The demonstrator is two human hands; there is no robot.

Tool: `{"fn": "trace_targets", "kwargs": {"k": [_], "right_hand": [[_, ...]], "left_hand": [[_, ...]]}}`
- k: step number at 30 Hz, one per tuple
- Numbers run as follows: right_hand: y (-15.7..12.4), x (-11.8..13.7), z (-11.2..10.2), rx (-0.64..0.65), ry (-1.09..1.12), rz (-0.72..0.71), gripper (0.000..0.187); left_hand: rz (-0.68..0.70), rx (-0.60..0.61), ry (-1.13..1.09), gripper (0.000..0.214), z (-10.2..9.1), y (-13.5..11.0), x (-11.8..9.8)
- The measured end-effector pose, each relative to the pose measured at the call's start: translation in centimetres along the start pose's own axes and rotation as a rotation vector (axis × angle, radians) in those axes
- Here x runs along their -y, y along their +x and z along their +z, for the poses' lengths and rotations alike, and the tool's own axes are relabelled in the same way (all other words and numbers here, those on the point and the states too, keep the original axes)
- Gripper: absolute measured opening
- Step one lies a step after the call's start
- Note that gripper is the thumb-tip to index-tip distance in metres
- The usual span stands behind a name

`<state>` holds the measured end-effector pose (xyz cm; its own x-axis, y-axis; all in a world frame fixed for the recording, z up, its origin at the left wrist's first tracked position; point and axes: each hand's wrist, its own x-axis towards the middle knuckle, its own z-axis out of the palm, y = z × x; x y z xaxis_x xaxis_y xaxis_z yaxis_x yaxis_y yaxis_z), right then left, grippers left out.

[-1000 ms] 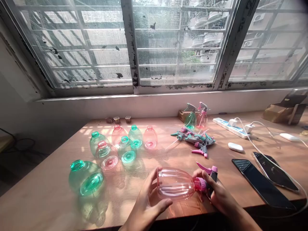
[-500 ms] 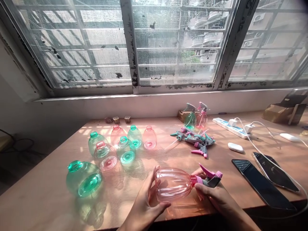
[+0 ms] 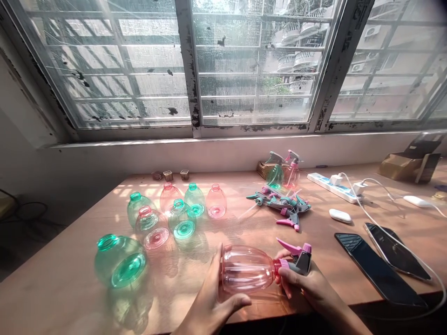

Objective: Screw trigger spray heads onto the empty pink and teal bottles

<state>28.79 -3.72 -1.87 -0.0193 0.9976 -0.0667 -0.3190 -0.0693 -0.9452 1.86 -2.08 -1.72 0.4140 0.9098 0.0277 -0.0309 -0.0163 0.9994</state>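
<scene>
Pink bottle (image 3: 246,274): lying sideways at the table's (image 3: 70,288) near edge. Left hand (image 3: 213,302) is cupping its base, fingers curled around. Right hand (image 3: 307,286) is gripping the neck just under the sprayer (image 3: 296,258), fingers closed.

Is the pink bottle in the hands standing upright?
No, the pink spray bottle lies sideways, left hand cupping its body and right hand at its trigger head.

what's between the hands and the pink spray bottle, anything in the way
Nothing visible. The left hand cups the base of the pink bottle directly, and the right hand grips its trigger head at the neck. The green bottle and the phone lie apart on either side.
</scene>
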Motion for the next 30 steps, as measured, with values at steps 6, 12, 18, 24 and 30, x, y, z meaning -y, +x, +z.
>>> {"fn": "trace_targets", "kwargs": {"k": [6,12,18,24,30], "right_hand": [[0.2,-0.2,-0.2,-0.006,0.03,0.025,0.052],[0.2,-0.6,-0.7,0.008,0.057,0.028,0.05],[0.4,-0.7,-0.8,0.036,0.012,0.007,0.049],[0.6,-0.6,-0.7,0.084,0.037,-0.001,0.047],[0.4,-0.8,-0.9,0.043,0.014,0.015,0.052]], "left_hand": [[0.1,0.0,0.102,0.106,-0.5,0.0,1.3],[0.085,-0.024,0.172,0.108,-0.1,-0.9,0.3],[0.01,-0.06,0.047,0.098,-0.2,-0.8,-0.2],[0.035,0.043,0.106,0.098,-0.4,-0.9,-1.2],[-0.044,0.04,-0.047,0.112,-0.1,-0.8,-0.8]]}}
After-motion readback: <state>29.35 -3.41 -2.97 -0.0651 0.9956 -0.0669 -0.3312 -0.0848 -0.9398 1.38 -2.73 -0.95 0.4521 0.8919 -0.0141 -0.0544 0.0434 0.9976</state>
